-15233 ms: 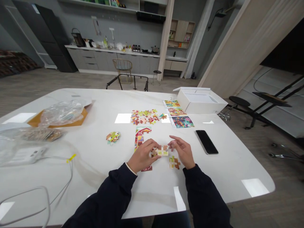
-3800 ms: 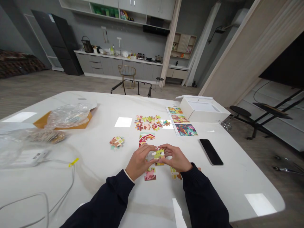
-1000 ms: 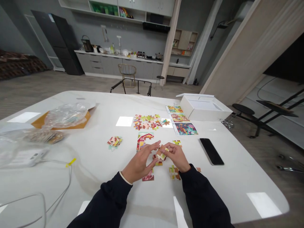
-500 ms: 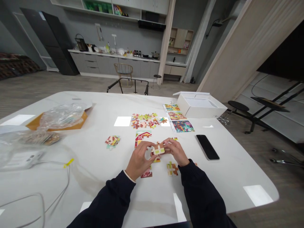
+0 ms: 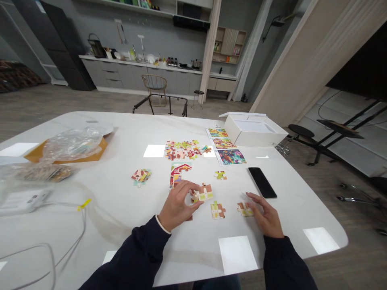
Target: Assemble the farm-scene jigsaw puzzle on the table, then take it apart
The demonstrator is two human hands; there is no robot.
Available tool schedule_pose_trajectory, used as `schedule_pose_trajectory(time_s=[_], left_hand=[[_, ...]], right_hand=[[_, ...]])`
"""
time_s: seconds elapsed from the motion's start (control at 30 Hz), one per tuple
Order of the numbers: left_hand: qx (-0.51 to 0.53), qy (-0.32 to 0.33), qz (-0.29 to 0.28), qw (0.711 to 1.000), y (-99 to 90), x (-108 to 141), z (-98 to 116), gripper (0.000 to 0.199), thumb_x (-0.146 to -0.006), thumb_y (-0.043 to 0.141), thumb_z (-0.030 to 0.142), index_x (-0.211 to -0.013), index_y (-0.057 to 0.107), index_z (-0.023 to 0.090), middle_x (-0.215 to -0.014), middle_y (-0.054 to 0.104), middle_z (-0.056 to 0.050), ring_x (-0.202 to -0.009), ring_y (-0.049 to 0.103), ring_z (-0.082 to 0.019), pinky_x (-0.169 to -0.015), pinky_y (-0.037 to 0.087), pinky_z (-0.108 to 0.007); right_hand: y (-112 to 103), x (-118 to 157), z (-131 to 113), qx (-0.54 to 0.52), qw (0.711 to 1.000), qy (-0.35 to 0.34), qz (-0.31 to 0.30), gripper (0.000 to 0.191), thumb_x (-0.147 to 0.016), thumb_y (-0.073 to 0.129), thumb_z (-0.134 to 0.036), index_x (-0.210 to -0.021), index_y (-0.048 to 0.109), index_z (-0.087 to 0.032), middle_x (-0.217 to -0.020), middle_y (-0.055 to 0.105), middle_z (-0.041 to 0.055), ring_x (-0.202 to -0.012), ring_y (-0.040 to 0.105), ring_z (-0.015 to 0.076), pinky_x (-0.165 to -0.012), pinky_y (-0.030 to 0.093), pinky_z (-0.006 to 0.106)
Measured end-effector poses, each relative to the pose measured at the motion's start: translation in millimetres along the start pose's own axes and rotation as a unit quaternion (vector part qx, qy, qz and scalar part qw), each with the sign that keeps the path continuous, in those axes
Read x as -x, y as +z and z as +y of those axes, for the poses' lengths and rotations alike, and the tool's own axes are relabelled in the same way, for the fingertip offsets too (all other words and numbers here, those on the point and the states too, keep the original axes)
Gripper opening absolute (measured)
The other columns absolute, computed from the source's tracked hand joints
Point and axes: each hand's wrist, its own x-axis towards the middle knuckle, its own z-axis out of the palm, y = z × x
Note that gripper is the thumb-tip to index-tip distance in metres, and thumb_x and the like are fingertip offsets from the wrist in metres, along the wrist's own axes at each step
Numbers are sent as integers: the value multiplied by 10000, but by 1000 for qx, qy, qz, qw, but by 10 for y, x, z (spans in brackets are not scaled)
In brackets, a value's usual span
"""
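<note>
My left hand (image 5: 178, 204) pinches a brown, cream and green jigsaw puzzle piece (image 5: 205, 192) above the table. My right hand (image 5: 267, 217) is at the right with fingers stretched out, its fingertips at the edge of a brown and cream puzzle piece (image 5: 244, 209); whether they touch it I cannot tell. Between the hands lies a green and brown piece (image 5: 217, 210), and farther back a green one (image 5: 220, 175). Beyond my left hand sits a joined section with a red barn (image 5: 179, 171); the hand hides part of the pieces below it.
Several loose pieces (image 5: 184, 150) lie farther back, with a small stack (image 5: 140, 177) at left. Picture cards (image 5: 231, 157) lie by an open white box (image 5: 254, 131). A phone (image 5: 262, 182) is at right; plastic bags (image 5: 72, 145) and a white cable (image 5: 80, 237) are at left.
My right hand has let go of the held piece and moved right and down to a piece on the table. My left hand keeps its piece. The view has shifted slightly.
</note>
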Motion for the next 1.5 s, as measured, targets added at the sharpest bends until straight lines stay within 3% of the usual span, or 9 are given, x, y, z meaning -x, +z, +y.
schedule_pose_trajectory(time_s=[0.1,0.23,0.4,0.57,0.8,0.97,1.17,1.5], left_hand=[[15,23,-19,999,2,2,46,224,-866,775,237,-1009,603,224,-1033,700,-72,-991,664,-233,-876,553,-401],[16,28,-63,998,-2,16,72,255,-891,760,296,-1101,631,227,-1059,695,-84,-1008,658,-237,-893,548,-401],[30,39,-147,988,27,43,102,321,-891,760,364,-1148,625,227,-1090,696,-93,-1059,641,-251,-933,534,-410],[50,26,-205,977,200,-2,210,282,-890,758,344,-1102,613,227,-1065,705,-71,-1003,662,-238,-943,517,-410],[-5,6,-223,975,667,-191,404,372,-796,841,256,-1068,589,230,-1058,694,-42,-1027,609,-261,-872,492,-393],[-66,5,-237,969,902,-177,390,380,-762,876,301,-1011,600,226,-1010,684,-40,-1034,581,-278,-863,460,-406],[-70,2,-237,969,966,-134,312,502,-670,943,360,-1019,610,219,-1010,687,-35,-1052,564,-283,-870,448,-415],[-25,-18,-233,972,977,-119,297,458,-683,937,290,-1006,618,226,-992,697,-36,-1042,569,-279,-863,456,-411]], right_hand=[[29,-1,98,2,1000,15,-23,410,-917,619,-558,-1124,759,-234,-1195,738,116,-1028,688,319,-969,542,530],[71,-3,59,-17,999,48,-6,403,-947,574,-560,-1043,755,-213,-1106,754,115,-903,686,282,-862,558,465],[93,4,32,-15,999,47,3,426,-929,592,-591,-985,753,-200,-1041,759,116,-835,660,261,-818,553,445],[95,-25,65,7,999,35,-9,444,-890,622,-614,-949,766,-198,-1016,764,119,-773,615,244,-797,545,451],[119,-16,11,21,999,2,-31,314,-837,717,-507,-954,772,-220,-998,759,91,-844,655,245,-810,508,408],[121,-20,12,38,997,-16,-65,298,-799,763,-467,-982,781,-232,-947,739,83,-894,663,264,-845,521,428],[122,-21,50,28,997,-30,-64,259,-781,799,-414,-976,784,-244,-908,721,71,-896,663,267,-891,535,441],[123,-18,66,35,997,-27,-68,282,-795,779,-443,-994,786,-243,-898,718,74,-903,658,272,-875,526,445]])
